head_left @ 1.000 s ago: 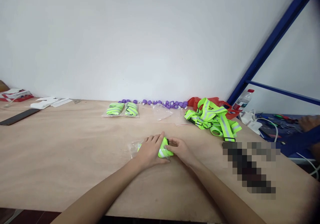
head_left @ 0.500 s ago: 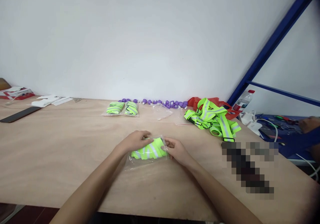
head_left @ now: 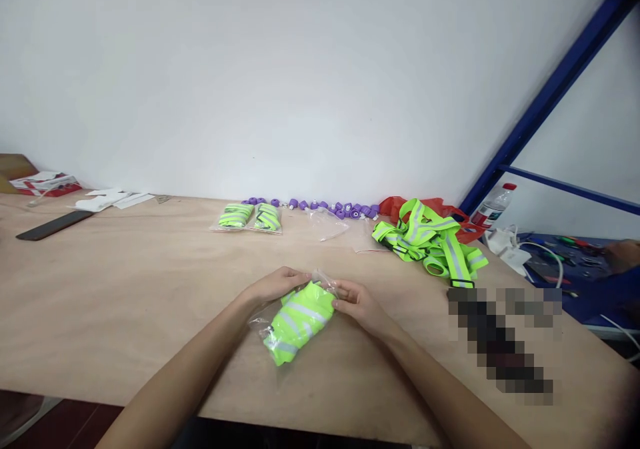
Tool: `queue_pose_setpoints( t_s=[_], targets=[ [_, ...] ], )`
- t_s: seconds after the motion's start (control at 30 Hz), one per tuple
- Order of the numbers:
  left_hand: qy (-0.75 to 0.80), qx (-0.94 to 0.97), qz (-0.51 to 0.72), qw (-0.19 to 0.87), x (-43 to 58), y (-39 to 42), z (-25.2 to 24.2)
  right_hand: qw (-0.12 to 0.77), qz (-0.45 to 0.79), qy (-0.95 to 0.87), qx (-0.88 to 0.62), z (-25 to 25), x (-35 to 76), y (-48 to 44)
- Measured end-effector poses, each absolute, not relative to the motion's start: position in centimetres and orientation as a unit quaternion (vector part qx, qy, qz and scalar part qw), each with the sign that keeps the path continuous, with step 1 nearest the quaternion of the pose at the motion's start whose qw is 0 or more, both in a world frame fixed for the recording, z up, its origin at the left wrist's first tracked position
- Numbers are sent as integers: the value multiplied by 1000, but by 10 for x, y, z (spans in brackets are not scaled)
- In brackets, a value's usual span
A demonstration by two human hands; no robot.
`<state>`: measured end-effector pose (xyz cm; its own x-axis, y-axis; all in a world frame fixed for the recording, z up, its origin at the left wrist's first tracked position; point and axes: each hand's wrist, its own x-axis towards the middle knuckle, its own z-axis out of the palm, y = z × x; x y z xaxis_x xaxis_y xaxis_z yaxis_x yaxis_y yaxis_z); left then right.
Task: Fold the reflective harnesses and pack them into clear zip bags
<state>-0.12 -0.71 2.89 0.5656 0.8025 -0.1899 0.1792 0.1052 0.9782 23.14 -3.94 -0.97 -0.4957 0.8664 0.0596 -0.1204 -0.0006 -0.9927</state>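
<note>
A clear plastic bag (head_left: pixel 300 319) with a folded neon-yellow reflective strap inside is tilted up between my hands, over the near middle of the table. My left hand (head_left: pixel 280 283) grips the bag's upper left edge, its fingertips partly behind the plastic. My right hand (head_left: pixel 361 307) pinches the bag's upper right corner between thumb and fingers. Two more bagged reflective straps (head_left: pixel 235 215) lie side by side farther back. To the right is a loose heap of the same neon-yellow straps (head_left: pixel 425 235) with black buckles.
Purple roller-like pieces (head_left: pixel 350 209) line the wall, near empty clear bags (head_left: pixel 327 224). A red plastic bag (head_left: pixel 393 207) lies behind the straps. At right stand a bottle (head_left: pixel 495 205) and a blue frame (head_left: pixel 550 102). A dark flat bar (head_left: pixel 55 225) and white papers (head_left: pixel 105 200) lie left.
The bag with the strap has been tipped up, its lower left end now hanging nearer me. My left hand has shifted from on top of it to its upper edge.
</note>
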Motion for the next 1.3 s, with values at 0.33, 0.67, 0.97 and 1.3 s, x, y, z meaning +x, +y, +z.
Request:
queue_pose_setpoints(
  t_s=[0.33,0.67,0.97,1.3],
  targets=[
    [426,545,386,610,20,-12,15,497,487,-607,-384,-7,234,-35],
    [421,541,414,599,26,-19,21,474,511,-629,-344,2,233,-44],
    [416,548,388,613,30,-25,18,376,565,-657,-329,9,233,-50],
    [409,533,424,608,32,-23,14,445,520,-620,-384,1,233,-47]
  ],
)
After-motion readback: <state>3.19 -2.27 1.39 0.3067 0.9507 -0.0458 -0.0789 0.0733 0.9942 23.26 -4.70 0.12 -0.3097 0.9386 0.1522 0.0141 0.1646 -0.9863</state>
